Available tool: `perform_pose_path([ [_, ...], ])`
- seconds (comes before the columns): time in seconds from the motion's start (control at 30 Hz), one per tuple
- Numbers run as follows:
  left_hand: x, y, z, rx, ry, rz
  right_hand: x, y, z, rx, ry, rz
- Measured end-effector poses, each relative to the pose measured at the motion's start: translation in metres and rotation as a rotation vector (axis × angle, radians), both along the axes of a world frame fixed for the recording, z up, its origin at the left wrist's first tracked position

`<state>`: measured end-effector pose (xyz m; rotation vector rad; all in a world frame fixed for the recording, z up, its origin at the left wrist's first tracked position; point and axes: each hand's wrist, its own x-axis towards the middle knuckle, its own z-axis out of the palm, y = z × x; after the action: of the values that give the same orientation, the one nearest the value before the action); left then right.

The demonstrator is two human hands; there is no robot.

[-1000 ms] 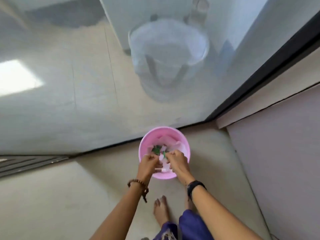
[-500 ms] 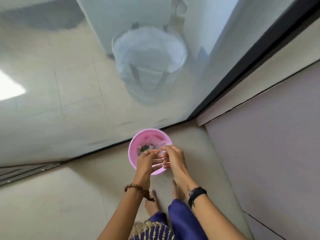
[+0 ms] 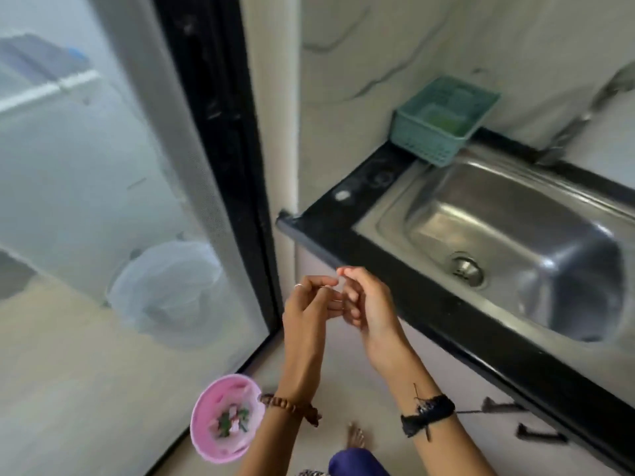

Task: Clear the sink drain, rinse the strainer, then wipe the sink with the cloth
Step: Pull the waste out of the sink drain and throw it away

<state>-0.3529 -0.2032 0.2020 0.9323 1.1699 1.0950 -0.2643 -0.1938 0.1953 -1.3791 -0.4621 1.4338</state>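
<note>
The steel sink [image 3: 388, 214] sits in a black counter [image 3: 330, 231] on the right, its drain [image 3: 465, 269] with a metal strainer piece in the basin floor. My left hand [image 3: 309, 307] and right hand [image 3: 367, 304] are together in the air, in front of the counter edge. The left hand's fingers are loosely bent and their tips touch the right hand. The right hand's fingers curl in toward the palm, and I see nothing in either hand. On the floor at the lower left stands a pink bin [image 3: 206, 407] with green and white scraps inside. No cloth is in view.
A teal slotted basket [image 3: 429, 139] sits on the counter's back corner. A blurred faucet [image 3: 577, 121] is at the upper right. A glass door with a black frame [image 3: 220, 132] fills the left, a white bucket [image 3: 168, 290] behind it. Cabinet handles [image 3: 539, 436] are below the counter.
Both hands have lifted out of the pink bin and come up level with the counter. The view has swung right, bringing the sink into sight.
</note>
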Motion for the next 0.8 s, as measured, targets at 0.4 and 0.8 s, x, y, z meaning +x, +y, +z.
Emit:
perform_pose_path([
  [0.4, 0.263, 0.040, 0.012, -0.096, 0.024, -0.525, 0.248, -0.006, 0.029, 0.001, -0.282, -0.490],
  [0.8, 0.480, 0.026, -0.032, -0.052, 0.403, -0.944, 0.440, -0.064, -0.034, -0.385, -1.089, -0.700],
])
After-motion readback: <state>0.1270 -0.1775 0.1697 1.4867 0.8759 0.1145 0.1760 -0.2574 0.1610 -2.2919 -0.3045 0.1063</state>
